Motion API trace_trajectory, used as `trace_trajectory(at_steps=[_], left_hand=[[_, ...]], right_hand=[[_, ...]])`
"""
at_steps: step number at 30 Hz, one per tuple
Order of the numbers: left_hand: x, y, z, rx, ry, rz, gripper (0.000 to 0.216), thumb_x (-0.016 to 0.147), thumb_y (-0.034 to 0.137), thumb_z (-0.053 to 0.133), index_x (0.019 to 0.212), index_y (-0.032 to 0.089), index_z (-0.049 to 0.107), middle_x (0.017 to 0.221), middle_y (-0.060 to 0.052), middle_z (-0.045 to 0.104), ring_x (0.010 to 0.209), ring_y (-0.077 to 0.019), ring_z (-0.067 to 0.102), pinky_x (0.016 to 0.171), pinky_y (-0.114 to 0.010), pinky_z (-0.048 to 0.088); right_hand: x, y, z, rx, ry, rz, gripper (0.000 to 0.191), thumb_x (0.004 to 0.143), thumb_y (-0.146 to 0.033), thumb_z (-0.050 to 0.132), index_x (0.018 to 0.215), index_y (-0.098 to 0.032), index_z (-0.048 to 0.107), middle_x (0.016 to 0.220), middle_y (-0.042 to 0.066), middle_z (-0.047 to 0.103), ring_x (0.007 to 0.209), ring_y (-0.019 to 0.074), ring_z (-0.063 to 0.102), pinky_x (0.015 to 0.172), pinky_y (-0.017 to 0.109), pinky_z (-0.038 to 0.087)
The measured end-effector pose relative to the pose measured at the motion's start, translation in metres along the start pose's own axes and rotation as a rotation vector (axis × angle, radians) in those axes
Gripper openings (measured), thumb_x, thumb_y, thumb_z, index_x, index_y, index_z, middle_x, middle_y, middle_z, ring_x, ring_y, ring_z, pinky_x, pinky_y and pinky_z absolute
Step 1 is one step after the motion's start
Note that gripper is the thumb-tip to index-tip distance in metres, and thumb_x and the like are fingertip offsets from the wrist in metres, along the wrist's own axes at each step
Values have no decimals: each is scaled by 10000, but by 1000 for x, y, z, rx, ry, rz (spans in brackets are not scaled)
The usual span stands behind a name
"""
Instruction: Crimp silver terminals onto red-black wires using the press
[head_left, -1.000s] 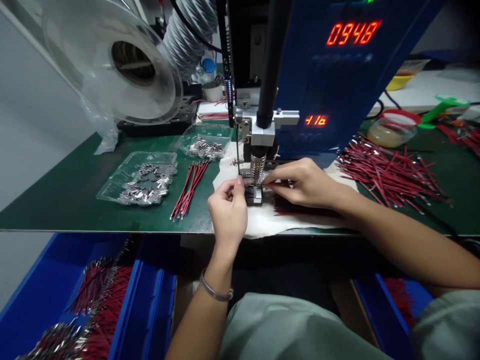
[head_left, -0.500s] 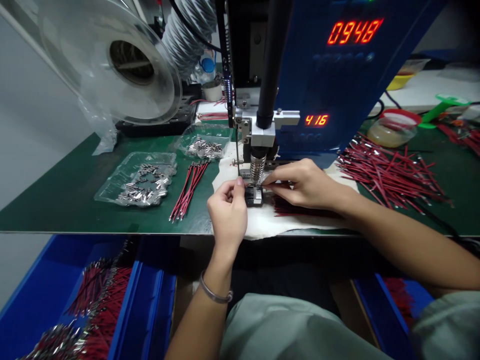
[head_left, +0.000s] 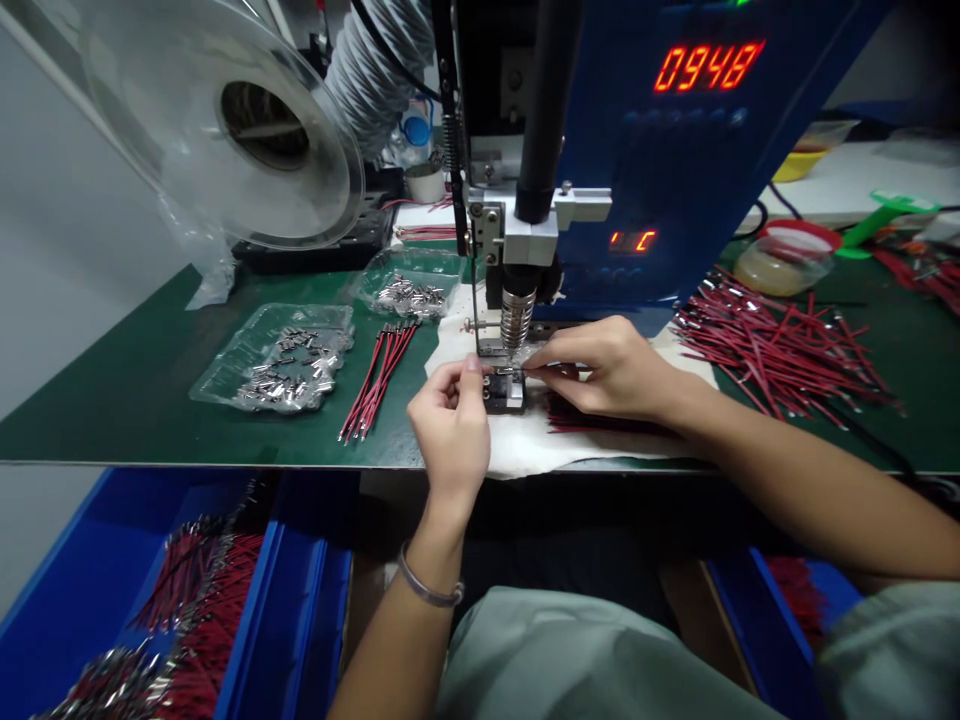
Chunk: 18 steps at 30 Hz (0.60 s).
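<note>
Left hand (head_left: 450, 420) and right hand (head_left: 611, 372) are held at opposite sides of the fixture (head_left: 506, 390), with fingers bent and thumbs drawn inward; whether anything is pinched between the fingertips cannot be told. The machine head (head_left: 529, 243) is positioned above the fixture. Red wires (head_left: 577, 418) are laid on the cloth (head_left: 525, 447) beneath the right hand.
</note>
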<state>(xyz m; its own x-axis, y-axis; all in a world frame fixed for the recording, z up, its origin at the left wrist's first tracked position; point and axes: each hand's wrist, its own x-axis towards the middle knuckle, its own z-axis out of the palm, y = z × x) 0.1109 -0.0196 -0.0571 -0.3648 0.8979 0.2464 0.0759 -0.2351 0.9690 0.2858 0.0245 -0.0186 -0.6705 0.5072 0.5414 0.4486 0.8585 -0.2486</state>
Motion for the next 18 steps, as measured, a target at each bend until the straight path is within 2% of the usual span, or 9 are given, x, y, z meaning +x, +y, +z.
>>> trace_trajectory(at_steps=[2,4,6,9,10,12,15,18], left_hand=[[-6,3,-3,-23,88,18,285,866,403,544,768,147,624,597,6,510,515,-90,437,502,-209,345],[-15,7,-7,-13,112,34,269,883,379,524,778,152,624,616,-2,525,543,-99,470,516,-212,362],[-26,13,-9,34,7,58,220,882,330,537,809,158,651,703,-27,586,622,-115,527,561,-218,397],[-42,21,-6,62,-248,100,131,851,250,587,879,171,688,895,-53,645,702,-124,564,611,-225,429],[-45,23,-4,51,-314,104,119,844,237,594,857,170,691,896,-52,648,688,-121,560,608,-225,430],[-51,25,1,28,-384,74,150,846,245,589,757,160,675,774,-38,635,616,-112,531,580,-225,422],[-52,25,2,23,-372,4,214,852,294,581,698,159,641,604,-8,579,498,-92,468,507,-216,387],[-36,28,-13,64,-270,2,175,846,321,584,789,173,656,614,1,598,477,-92,476,471,-209,358]], right_hand=[[-1,-2,0,16,50,-38,119,854,-189,567,880,-161,680,746,38,688,617,117,596,580,224,421],[-3,-6,-2,37,88,-59,102,854,-202,570,887,-173,662,764,43,682,638,124,602,578,234,428],[-6,-11,-4,51,114,-58,77,850,-221,577,876,-195,644,771,45,674,650,132,601,574,245,431],[-8,-21,-4,81,137,-54,62,848,-259,572,819,-228,618,707,35,653,631,143,592,571,262,433],[-9,-24,-3,105,140,-62,68,848,-261,568,802,-231,609,677,29,641,614,143,583,567,264,430],[-8,-28,0,168,145,-86,60,845,-232,572,791,-221,597,647,21,624,587,133,564,559,255,422],[-4,-30,2,242,142,-135,6,834,-184,598,838,-184,603,671,18,624,580,107,546,556,228,404],[-1,-24,-6,211,91,-129,104,853,-227,595,920,-154,625,722,32,638,605,106,552,572,227,396]])
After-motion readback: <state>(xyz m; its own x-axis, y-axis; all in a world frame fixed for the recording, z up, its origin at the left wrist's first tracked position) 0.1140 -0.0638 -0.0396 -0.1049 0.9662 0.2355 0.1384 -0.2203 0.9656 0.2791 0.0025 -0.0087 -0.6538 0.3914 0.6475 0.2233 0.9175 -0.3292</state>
